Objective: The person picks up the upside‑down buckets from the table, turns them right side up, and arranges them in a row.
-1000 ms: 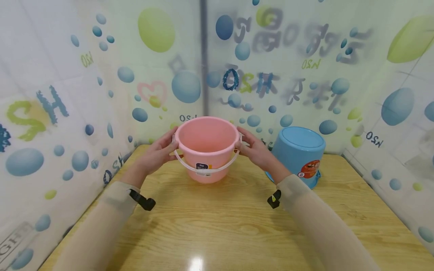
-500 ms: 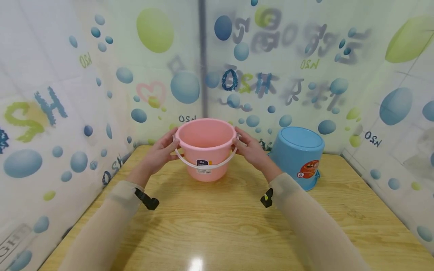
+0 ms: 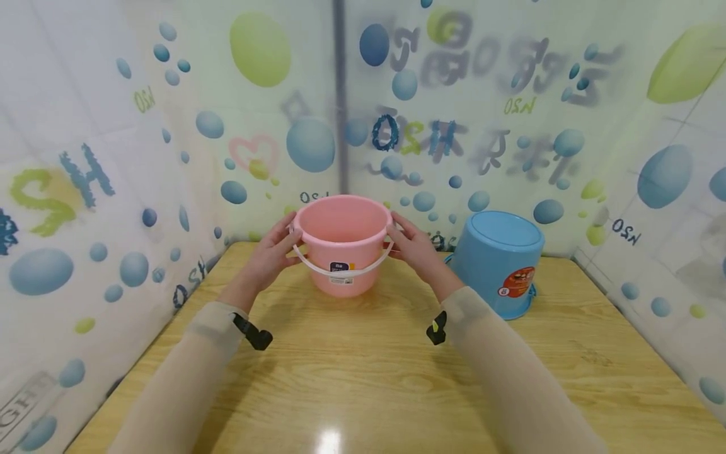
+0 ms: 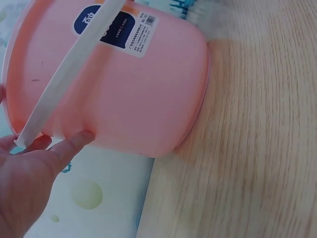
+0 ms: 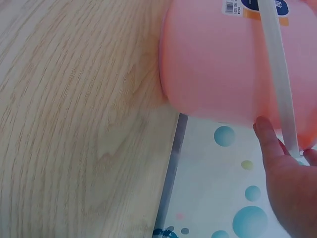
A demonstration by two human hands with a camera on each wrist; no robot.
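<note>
An upright pink bucket (image 3: 343, 250) is at the far middle of the wooden table, its open mouth facing up. Its white handle (image 4: 63, 74) hangs down across the front, over a dark label. My left hand (image 3: 268, 258) grips the left side of the rim by the handle joint. On the opposite side my right hand (image 3: 417, 253) holds the rim in the same way. In the wrist views a finger of each hand presses against the bucket's wall below the rim. The base sits at the tabletop; I cannot tell whether it bears its full weight there.
A blue bucket (image 3: 486, 268) stands upside down on the table (image 3: 368, 366) to the right, close to my right forearm. Its red sticker (image 3: 517, 282) faces me. A patterned curtain (image 3: 317, 75) surrounds the table at the back and sides.
The pink bucket has shifted slightly away from me and a little to the left, with both hands still on it. The blue bucket stays where it was.
</note>
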